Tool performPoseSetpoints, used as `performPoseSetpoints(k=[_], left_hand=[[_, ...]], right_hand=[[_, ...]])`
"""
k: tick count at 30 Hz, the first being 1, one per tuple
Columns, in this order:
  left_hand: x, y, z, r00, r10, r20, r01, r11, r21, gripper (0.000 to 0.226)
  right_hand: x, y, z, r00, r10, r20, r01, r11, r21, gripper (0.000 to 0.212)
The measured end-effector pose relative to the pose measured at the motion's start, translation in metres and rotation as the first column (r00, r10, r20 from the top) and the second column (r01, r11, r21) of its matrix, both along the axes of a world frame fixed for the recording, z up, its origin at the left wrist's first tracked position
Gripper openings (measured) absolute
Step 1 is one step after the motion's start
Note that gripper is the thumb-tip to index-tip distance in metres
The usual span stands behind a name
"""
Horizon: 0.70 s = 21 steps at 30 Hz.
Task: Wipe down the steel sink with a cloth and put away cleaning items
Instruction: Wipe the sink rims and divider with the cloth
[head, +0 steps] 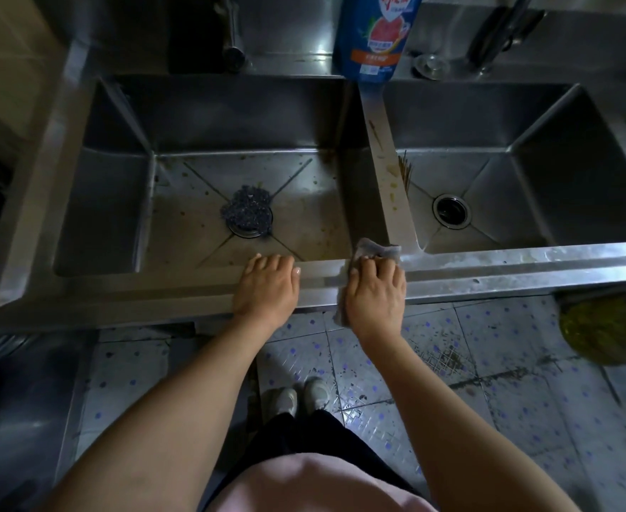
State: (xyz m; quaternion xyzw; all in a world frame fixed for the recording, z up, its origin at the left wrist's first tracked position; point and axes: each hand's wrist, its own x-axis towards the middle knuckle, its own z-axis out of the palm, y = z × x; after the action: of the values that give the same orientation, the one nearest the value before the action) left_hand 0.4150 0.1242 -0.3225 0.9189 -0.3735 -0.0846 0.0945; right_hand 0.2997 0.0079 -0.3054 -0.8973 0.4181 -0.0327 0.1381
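Observation:
A double steel sink (488,260) fills the view, its front rim nearest me. My right hand (376,293) presses a grey cloth (381,250) flat on that rim, where the divider between the basins meets it. The cloth sticks out past my fingertips and hangs below my palm. My left hand (267,286) rests flat on the rim beside it, fingers straight, holding nothing. A dark steel-wool scrubber (246,208) lies on the left basin's drain. A blue dish-soap bottle (374,35) stands on the back ledge above the divider.
The right basin has an uncovered drain (451,210). Brown stains run down the divider (389,164). Faucets stand at the back left (233,49) and back right (496,35). A yellow-green mop head (599,327) lies on the tiled floor below the right basin.

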Motion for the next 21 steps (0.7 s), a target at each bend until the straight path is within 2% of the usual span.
performPoseSetpoints(k=[7,10,14,21], left_hand=[[0.001,0.000,-0.001,1.000,-0.003,-0.019,0.004,1.000,0.018,0.030],[0.001,0.000,0.000,1.000,-0.004,-0.019,0.004,1.000,-0.016,0.028],[0.001,0.001,0.000,1.000,-0.019,-0.021,0.019,1.000,-0.017,0.030],[0.001,0.000,-0.001,1.000,-0.009,-0.026,0.008,1.000,-0.026,0.033]], right_hand=[[0.024,0.042,0.006,0.984,0.166,0.066,-0.167,0.986,0.013,0.033],[0.014,0.029,0.005,0.972,0.236,0.010,-0.236,0.971,0.026,0.033],[-0.009,-0.005,0.003,0.987,0.135,-0.086,-0.134,0.991,0.017,0.032],[-0.008,-0.008,0.001,0.998,0.017,-0.068,-0.017,1.000,0.003,0.032]])
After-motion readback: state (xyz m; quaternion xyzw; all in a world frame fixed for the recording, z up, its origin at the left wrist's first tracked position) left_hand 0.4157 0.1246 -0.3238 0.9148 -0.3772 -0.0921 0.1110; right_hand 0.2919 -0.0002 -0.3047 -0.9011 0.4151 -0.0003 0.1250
